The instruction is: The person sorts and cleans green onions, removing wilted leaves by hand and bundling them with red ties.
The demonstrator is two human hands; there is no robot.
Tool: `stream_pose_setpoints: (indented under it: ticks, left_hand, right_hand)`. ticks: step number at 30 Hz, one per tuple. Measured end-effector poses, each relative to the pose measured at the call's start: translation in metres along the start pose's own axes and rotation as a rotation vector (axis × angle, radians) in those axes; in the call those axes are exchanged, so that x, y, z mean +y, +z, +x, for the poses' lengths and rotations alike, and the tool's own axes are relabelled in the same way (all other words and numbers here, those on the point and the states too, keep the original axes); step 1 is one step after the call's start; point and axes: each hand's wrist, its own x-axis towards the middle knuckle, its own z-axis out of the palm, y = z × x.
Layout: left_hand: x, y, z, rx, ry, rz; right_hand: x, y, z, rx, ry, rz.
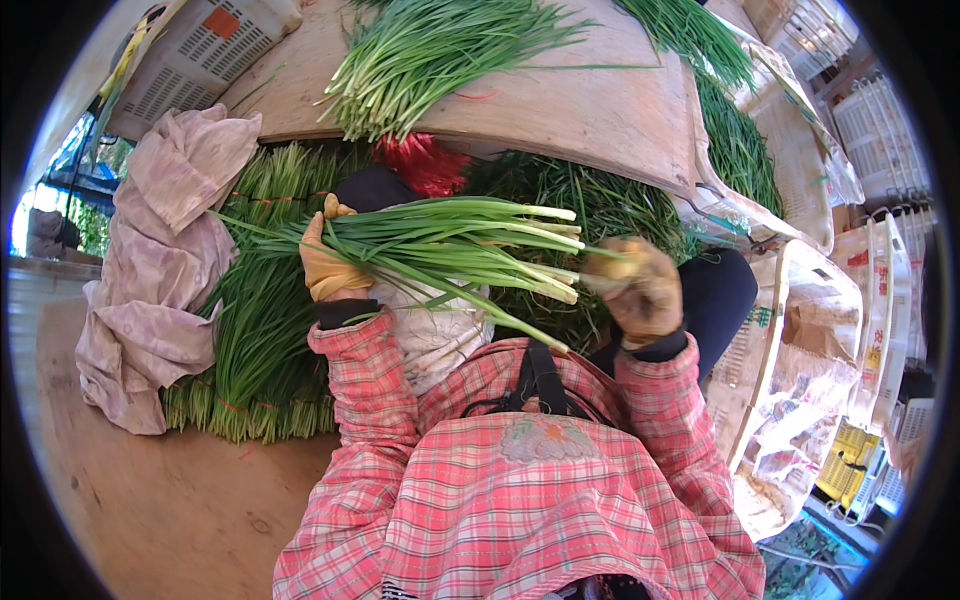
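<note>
While gripped by the left hand (330, 265): bunch (450, 235), set crosswise, green leaves to the left, pale stem ends fanned to the right, one stalk (518, 325) slanting down apart from the rest.
Left hand: clasped round the leafy part of the bunch.
Right hand (642, 292): just right of the bunch's stem ends, blurred; cannot tell whether gripping or touching anything.
Sleeves (365, 390): pink plaid, reaching up toward the bunch from below.
White cover (430, 335): crumpled, partly under the bunch; cannot tell whether cloth or plastic.
Ties (425, 165): red, massed just beyond the bunch.
Heap (575, 195): dark green leaves, loose, just beyond the bunch's stem ends.
Bundles (270, 345): green, tied in red, packed to the left of the bunch.
Cloth (165, 275): pale mauve, rumpled, left of the bunch, past the bundles.
Table (620, 120): wooden, beyond the bunch.
Pile (440, 55): green leaves, on the table, pale ends toward the bunch.
Crates (752, 375): pale, well to the right of the bunch.
Board (180, 480): brown, below and left of the bunch.
</note>
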Motion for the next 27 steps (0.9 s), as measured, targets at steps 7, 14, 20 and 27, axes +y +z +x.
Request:
stream_pose_setpoints:
  ticks: [7,14,20,27]
  left_hand:
    - [0.032,-0.028,0.003,0.025,0.087,-0.094]
    - [0.028,-0.025,0.008,0.058,0.228,0.0]
    - [0.014,-0.009,-0.004,0.075,0.196,0.09]
    - [0.002,0.0,-0.009,-0.058,0.125,0.099]
  right_hand:
    - [-0.084,-0.045,-0.006,0.141,-0.232,-0.06]
    - [-0.06,-0.03,-0.019,0.208,0.198,-1.818]
    - [0.004,0.067,0.039,-0.226,-0.226,-1.794]
    - [0.044,0.063,0.055,-0.483,-0.37,-2.27]
